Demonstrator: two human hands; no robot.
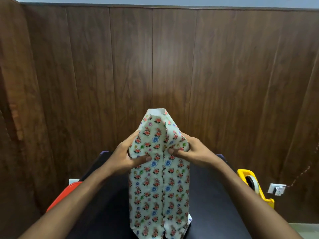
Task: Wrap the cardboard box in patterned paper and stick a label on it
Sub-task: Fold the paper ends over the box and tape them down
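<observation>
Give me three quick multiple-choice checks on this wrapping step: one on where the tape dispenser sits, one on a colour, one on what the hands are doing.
1. Where is the tape dispenser?
A. At the table's right edge
B. On top of the box
C. In the left hand

2. What colour is the dispenser body?
A. Blue
B. Yellow
C. Green

3. What are the left hand and right hand doing?
A. Hanging idle
B. Both gripping the floral paper at the upper end of the box
C. Sticking on a label

Answers: 1 A, it sits beside the dark table, right of the box. 2 B, its body is yellow. 3 B, thumbs press the front, fingers curl round the sides.
</observation>
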